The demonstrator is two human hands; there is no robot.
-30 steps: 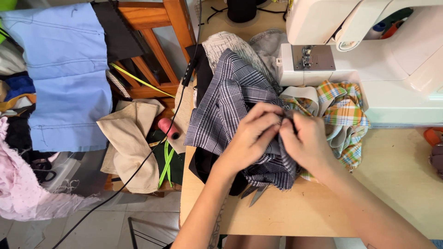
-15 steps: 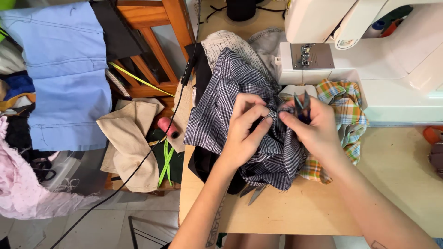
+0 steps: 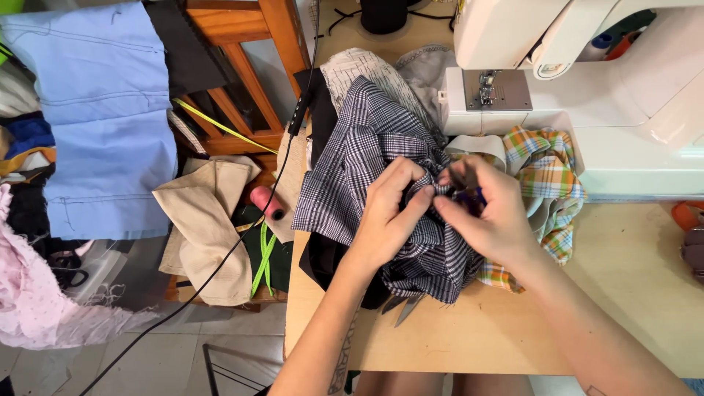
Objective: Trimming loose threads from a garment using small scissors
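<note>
— What had shifted at the table in that last second?

— Both hands had lifted slightly off the bunched dark navy-and-white checked woven garment (image 3: 367,154) and drifted toward the machine. The left hand (image 3: 389,216), earlier laid flat over the folds, had curled; its thumb and fingers were now closed on a ridge of that cloth. The right hand (image 3: 488,216) was nearly shut too, fingertips pinching the same fold, with something small and dark blue between them; I couldn't tell what it was.

— So what did that suggest?

— To my eye, the work had narrowed from handling the whole bundle to fine picking at one spot on a seam or edge.

— And where did the garment lie?

— Heaped on the pale wooden tabletop (image 3: 631,293), just in front of the cream plastic sewing machine (image 3: 587,95), overlapping an orange, green and white plaid cotton piece (image 3: 546,165).

— Textures?

— The check looked thin, soft and much crumpled. Metal scissor blades (image 3: 403,308) poked out beneath it. A stiff beige canvas piece (image 3: 209,213) lay folded left of the table, beside a pink thread spool (image 3: 265,202) and smooth light-blue fabric (image 3: 103,110).
</note>
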